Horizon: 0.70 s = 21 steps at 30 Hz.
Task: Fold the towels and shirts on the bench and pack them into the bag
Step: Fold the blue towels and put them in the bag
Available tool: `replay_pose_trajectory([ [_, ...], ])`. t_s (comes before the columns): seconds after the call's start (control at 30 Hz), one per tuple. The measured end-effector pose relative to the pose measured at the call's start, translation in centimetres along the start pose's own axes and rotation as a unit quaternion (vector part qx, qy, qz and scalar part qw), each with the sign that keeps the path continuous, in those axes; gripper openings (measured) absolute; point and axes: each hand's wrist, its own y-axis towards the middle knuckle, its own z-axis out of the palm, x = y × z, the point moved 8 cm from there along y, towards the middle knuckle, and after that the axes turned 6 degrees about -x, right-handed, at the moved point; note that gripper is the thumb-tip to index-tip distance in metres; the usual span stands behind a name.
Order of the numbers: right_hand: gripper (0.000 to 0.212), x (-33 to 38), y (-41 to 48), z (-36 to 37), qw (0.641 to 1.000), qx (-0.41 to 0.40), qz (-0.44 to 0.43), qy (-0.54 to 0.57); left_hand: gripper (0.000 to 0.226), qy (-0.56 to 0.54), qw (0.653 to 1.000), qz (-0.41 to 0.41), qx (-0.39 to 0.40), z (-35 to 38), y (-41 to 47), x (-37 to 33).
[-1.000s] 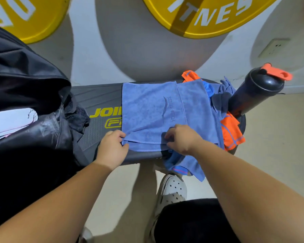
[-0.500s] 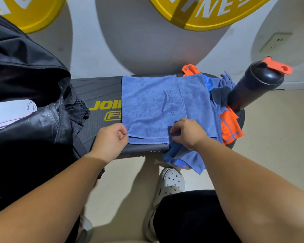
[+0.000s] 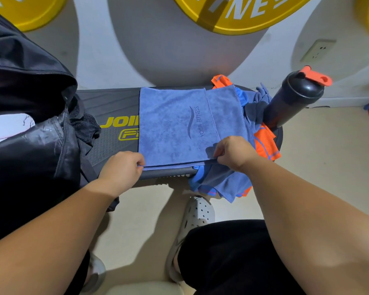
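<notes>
The blue towel (image 3: 175,124) lies flat in the middle of the desk (image 3: 111,145). The open black bag (image 3: 30,124) is just to its left, and a heap of orange and blue shirts (image 3: 264,143) is half under its right end. The left hand (image 3: 124,169) pinches the near left corner. The right hand (image 3: 232,152) has its fingers curled round the near edge, right where the folded-over flap ends.

It looks like the next fold is being set up. To get it neat, both corners should probably come up together at the same height and be carried over so the edges line up, then be pressed flat. The right hand should take only towel, since a shirt sits right under it and could come along for the ride.

The towel's long side runs left to right along the desk, with the right end pointing at the black bottle (image 3: 292,99). The printed logo runs crosswise, from the near edge to the far one.
</notes>
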Motion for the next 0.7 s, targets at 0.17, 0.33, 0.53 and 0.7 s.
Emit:
replay_pose_trajectory([
  [0.17,0.013,0.1,-0.3,1.7,0.996,0.065,0.014,-0.057,0.014,0.038,0.998,-0.013,0.049,0.3,0.0,-0.3],
  [0.33,0.015,1.0,2.4,-1.8,0.998,-0.05,0.031,0.016,0.031,0.004,1.0,0.004,0.004,-1.2,2.1,-4.0],
  [0.53,0.041,0.1,8.3,-4.2,0.996,0.039,0.003,-0.077,0.009,-0.141,0.989,0.026,0.035,0.9,5.2,-12.3],
  [0.7,0.039,-0.9,13.0,-4.3,0.993,0.044,-0.019,-0.104,0.008,-0.218,0.972,0.018,0.088,5.6,6.8,-15.9],
])
